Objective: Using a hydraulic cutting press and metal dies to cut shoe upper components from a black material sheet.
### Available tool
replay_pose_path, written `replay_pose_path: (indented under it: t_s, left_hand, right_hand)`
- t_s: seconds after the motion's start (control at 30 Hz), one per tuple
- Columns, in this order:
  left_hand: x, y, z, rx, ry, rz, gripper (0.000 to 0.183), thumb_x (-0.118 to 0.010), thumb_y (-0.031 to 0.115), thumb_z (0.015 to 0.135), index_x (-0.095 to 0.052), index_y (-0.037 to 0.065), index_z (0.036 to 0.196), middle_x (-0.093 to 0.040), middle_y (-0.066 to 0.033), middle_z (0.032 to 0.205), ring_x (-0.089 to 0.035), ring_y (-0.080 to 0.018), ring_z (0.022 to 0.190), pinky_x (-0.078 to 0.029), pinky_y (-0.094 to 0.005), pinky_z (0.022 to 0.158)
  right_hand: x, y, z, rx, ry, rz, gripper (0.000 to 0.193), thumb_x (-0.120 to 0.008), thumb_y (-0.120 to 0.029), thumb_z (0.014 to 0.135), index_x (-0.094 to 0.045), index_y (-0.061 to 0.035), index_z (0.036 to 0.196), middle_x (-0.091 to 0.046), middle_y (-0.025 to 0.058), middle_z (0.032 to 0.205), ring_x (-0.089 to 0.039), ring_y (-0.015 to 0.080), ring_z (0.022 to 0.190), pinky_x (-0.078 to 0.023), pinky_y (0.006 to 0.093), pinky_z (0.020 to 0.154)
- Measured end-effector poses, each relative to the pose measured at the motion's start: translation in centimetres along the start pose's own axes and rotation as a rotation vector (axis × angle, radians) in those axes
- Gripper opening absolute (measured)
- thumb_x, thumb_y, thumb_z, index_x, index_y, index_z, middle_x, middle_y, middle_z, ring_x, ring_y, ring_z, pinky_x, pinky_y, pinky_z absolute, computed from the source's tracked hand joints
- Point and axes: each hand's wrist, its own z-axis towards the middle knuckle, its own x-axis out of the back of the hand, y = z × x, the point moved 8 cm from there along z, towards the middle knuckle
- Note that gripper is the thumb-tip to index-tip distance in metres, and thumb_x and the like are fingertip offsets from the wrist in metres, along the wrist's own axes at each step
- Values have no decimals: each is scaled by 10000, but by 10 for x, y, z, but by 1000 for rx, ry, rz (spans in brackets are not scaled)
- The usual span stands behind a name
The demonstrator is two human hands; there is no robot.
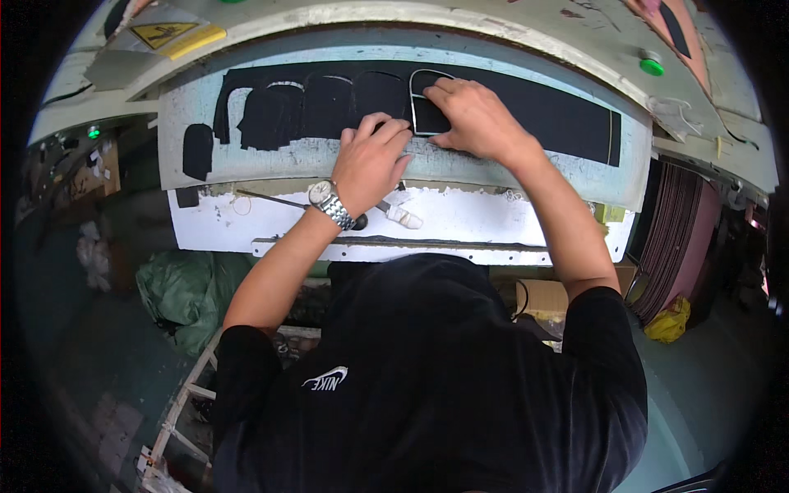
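Note:
My right hand [477, 117] grips an arch-shaped metal cutting die [413, 115], its fingers over the upper right part and its thumb at the lower edge. The die lies on a long strip of black sheet material [534, 115]. Beside the die's lower left corner is my left hand [374, 156], wearing a wristwatch [330, 203]. Its fingers are bent down onto the strip, the thumb stands apart, and nothing shows in its grasp. Left of it, arch-shaped cuts run along the strip, with several loose black arched pieces [267, 117] stacked over its left end.
The strip rests on a worn pale cutting board [288, 168]. One black piece [197, 151] lies at its left. On the white ledge [468, 222] in front are a thin rod [271, 198] and a white-wrapped tool [404, 217]. A machine beam [345, 25] spans the back.

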Motion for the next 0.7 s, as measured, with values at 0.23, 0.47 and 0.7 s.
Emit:
replay_pose_path:
  t_s: [0.23,0.47,0.7]
  left_hand:
    - [-1,-6,3,-16,7,-23,355,-748,193,858,-690,75,1188,-649,-36,1289,-533,-256,1249,-426,-408,878]
    - [11,3,11,-34,-16,-32,360,-763,213,846,-690,76,1170,-648,-42,1285,-544,-260,1244,-438,-409,878]
    - [-3,31,90,-143,-12,66,660,-881,411,696,-579,165,1229,-448,-140,1503,-393,-353,1424,-384,-577,1045]
  right_hand:
    - [14,41,19,-23,-172,577,559,-883,-281,710,-624,3,1116,-698,142,966,-682,256,881,-556,343,828]
    - [62,42,-39,-125,35,405,569,-844,-156,735,-546,-8,1196,-633,153,1015,-603,266,931,-499,354,895]
    - [37,96,-97,-198,197,96,709,-877,-225,713,-557,-50,1321,-568,195,1318,-572,363,1216,-495,408,1020]
